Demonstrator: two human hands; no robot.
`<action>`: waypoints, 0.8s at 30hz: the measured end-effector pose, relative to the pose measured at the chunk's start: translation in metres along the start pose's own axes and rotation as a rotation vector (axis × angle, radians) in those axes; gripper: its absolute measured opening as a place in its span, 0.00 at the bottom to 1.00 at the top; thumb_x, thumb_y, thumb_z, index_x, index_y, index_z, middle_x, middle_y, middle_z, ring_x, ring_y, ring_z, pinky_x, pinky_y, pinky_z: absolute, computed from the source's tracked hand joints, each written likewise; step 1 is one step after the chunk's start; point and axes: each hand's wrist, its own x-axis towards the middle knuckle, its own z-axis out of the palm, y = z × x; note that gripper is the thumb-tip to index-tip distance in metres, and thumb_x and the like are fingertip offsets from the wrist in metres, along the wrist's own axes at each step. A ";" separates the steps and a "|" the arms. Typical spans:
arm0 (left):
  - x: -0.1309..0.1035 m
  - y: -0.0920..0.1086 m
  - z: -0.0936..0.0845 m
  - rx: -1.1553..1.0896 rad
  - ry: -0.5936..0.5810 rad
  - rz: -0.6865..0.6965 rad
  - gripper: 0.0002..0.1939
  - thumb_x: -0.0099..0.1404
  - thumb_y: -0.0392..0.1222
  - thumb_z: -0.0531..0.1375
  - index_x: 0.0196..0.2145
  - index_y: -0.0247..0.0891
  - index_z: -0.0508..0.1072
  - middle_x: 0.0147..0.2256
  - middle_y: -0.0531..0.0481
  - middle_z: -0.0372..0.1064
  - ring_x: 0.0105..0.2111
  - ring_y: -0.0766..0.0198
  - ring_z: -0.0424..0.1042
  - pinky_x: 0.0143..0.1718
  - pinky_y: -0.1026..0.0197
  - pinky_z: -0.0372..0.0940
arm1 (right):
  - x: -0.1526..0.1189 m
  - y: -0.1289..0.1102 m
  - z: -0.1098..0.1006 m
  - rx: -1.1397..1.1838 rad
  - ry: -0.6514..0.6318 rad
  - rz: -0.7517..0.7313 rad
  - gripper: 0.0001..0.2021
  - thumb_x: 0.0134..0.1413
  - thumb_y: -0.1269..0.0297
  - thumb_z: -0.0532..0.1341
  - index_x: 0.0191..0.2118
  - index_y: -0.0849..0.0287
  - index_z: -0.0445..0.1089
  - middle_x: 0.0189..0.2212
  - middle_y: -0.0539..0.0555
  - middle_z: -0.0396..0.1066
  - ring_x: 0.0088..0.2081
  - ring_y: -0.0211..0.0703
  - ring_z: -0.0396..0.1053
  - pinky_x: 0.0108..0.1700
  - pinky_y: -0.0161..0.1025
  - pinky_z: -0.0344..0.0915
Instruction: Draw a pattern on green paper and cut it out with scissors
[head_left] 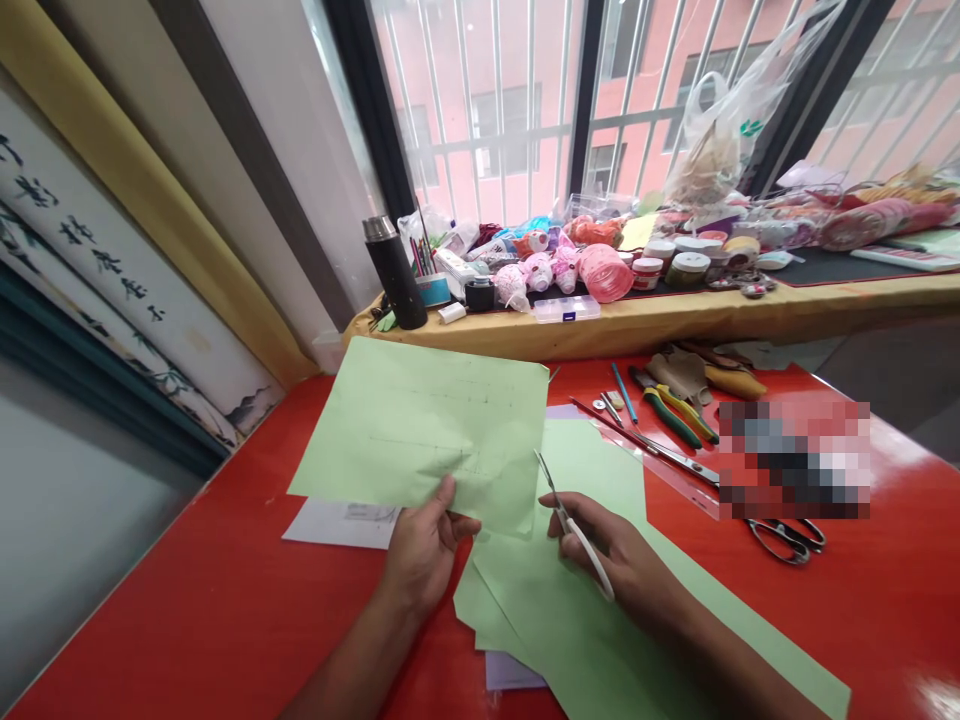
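Observation:
My left hand (429, 545) pinches the lower edge of a light green sheet of paper (375, 400), thumb on top, holding it raised above the table. Faint pencil lines and small marks run across the sheet, and it creases near my thumb. In my right hand (600, 545) is a pair of small white-handled scissors (576, 535), blades pointing up and away beside the sheet's right edge. The blades look nearly closed and apart from the paper. Larger green sheets (600, 630) lie beneath my right hand. A white sheet with a drawing (322, 524) lies partly under the raised paper.
On the red table (187, 600), to the right, are green-and-yellow pliers (679, 410), large scissors (784, 540), a blue pen (624, 393) and a blurred-out item (795, 460). A black thermos (396, 275), jars (686, 268) and craft pieces crowd the sill behind.

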 end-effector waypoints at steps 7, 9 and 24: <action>-0.001 -0.003 -0.001 0.012 -0.042 -0.017 0.20 0.52 0.38 0.81 0.16 0.32 0.75 0.24 0.47 0.78 0.20 0.65 0.75 0.21 0.64 0.76 | -0.001 -0.004 0.000 -0.055 -0.028 0.012 0.30 0.67 0.37 0.63 0.61 0.56 0.73 0.42 0.56 0.74 0.40 0.51 0.71 0.46 0.47 0.69; -0.001 -0.004 -0.003 0.025 -0.057 -0.022 0.21 0.51 0.39 0.81 0.16 0.32 0.75 0.24 0.46 0.78 0.18 0.65 0.75 0.21 0.64 0.76 | -0.001 -0.002 0.000 -0.062 -0.026 0.009 0.30 0.68 0.37 0.62 0.61 0.56 0.73 0.42 0.56 0.74 0.40 0.51 0.71 0.46 0.47 0.69; 0.005 0.005 -0.007 -0.051 0.023 0.035 0.25 0.48 0.38 0.83 0.13 0.37 0.70 0.12 0.60 0.56 0.17 0.65 0.71 0.21 0.65 0.74 | -0.001 0.004 -0.002 -0.110 -0.024 0.018 0.30 0.69 0.35 0.59 0.63 0.53 0.73 0.42 0.56 0.74 0.40 0.51 0.71 0.43 0.45 0.69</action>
